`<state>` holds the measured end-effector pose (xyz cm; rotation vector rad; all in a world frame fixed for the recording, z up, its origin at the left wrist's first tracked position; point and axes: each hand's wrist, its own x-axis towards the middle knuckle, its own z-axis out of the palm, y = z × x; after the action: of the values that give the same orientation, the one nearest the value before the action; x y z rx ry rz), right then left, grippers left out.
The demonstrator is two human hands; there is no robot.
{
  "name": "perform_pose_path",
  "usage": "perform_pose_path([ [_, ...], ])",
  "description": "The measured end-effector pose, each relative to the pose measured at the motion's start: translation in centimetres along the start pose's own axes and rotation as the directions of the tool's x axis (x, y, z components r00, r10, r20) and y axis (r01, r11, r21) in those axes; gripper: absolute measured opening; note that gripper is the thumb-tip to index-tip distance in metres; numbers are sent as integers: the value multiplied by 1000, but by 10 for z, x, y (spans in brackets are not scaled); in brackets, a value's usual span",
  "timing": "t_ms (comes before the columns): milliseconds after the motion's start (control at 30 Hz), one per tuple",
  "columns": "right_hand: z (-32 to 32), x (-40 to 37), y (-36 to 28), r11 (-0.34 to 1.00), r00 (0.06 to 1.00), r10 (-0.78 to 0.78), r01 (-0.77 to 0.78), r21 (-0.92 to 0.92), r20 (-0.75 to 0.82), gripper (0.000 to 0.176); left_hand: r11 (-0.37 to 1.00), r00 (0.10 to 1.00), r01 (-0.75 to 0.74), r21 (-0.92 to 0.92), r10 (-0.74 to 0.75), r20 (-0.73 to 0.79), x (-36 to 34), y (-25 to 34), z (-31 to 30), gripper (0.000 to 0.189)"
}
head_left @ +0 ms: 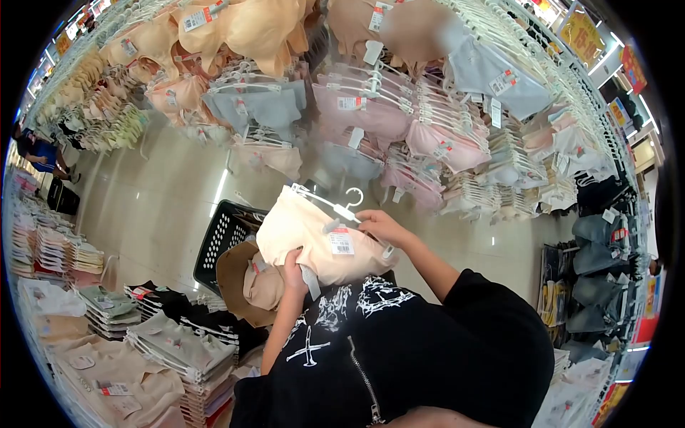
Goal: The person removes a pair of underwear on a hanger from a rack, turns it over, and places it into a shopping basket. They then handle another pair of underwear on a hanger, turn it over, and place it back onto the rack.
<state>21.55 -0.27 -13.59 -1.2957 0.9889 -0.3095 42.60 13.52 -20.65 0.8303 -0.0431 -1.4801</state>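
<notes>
A pale peach bra (300, 232) hangs from a white plastic hanger (346, 212) in front of my chest. My right hand (380, 226) is closed on the hanger bar, just below its hook. At the lower left edge, my left hand (293, 269) grips the bra's fabric, thumb on the front; the other fingers are mostly hidden behind it. A tag with a red top and a barcode (342, 245) lies on the bra's face. Behind my left hand is a black shopping basket (220, 242), with a brown item (235, 282) and a beige garment (264, 285) at it.
Racks ahead hold several rows of bras on hangers, including pink ones (364, 114) and grey ones (499, 75). Stacked garments (185, 342) fill a display at my lower left. Denim-blue garments (599, 235) hang at the right. A person in blue (44, 153) is far left in the aisle.
</notes>
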Motion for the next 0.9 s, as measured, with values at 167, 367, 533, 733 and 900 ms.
perform_pose_path([
  [167,-1,2,15,999,1000,-22,22,29,-16,33,996,998,-40,-78,36,-48,-7,3,22,51],
  [367,-7,-9,-12,1000,997,1,-1,-1,-76,36,998,999,0,-60,-2,-39,-19,11,33,56],
  [533,-21,-10,-17,998,995,-66,64,-25,-75,34,999,999,-43,30,44,-28,-20,6,34,48],
  [733,-17,-12,-26,995,992,-102,102,1,-74,35,995,992,-39,97,50,-118,-17,0,20,38],
  [900,-23,-8,-19,987,986,-159,160,8,-56,36,997,996,-36,74,42,-78,-22,3,23,31],
])
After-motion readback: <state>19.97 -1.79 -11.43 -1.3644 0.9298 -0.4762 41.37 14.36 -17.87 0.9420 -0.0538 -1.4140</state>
